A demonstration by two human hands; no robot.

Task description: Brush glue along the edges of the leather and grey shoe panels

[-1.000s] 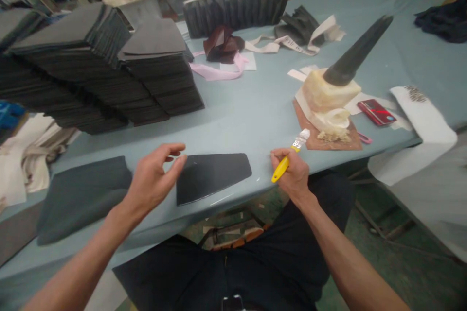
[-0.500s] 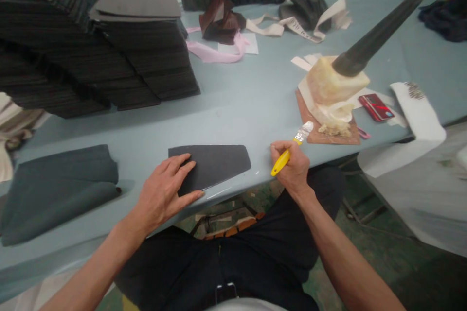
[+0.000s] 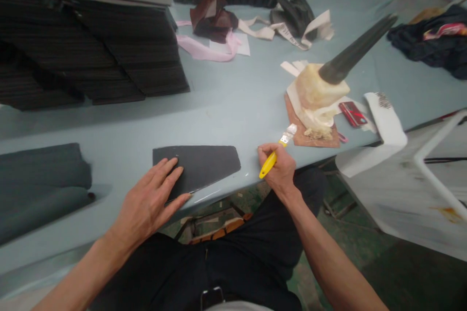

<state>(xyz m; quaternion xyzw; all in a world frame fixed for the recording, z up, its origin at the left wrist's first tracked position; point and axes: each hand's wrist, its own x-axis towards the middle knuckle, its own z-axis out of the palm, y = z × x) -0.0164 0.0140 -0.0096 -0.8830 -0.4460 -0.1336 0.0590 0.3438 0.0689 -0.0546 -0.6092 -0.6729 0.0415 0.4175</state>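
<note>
A dark grey cut piece [image 3: 204, 163] lies flat near the front edge of the pale blue table [image 3: 233, 107]. My left hand [image 3: 151, 201] lies open on its left end, fingers stretched flat. My right hand [image 3: 277, 167] is closed round a brush with a yellow handle [image 3: 270, 163], just right of the piece. The brush's pale bristles [image 3: 291, 131] point up towards a yellowish block of glue [image 3: 317, 92] that sits on a brown board [image 3: 310, 131], with a dark cone-shaped handle [image 3: 355, 51] sticking out of it.
Tall stacks of dark cut pieces [image 3: 95, 39] fill the back left. A folded dark cloth [image 3: 40, 184] lies at the left. Pink and cream strips [image 3: 219, 48], a red phone [image 3: 352, 113] and a white cloth [image 3: 385, 126] lie about. A white frame [image 3: 438, 155] stands at the right.
My left hand came down from above the table and now lies flat on the left end of the dark piece. The right hand keeps its hold on the brush.
</note>
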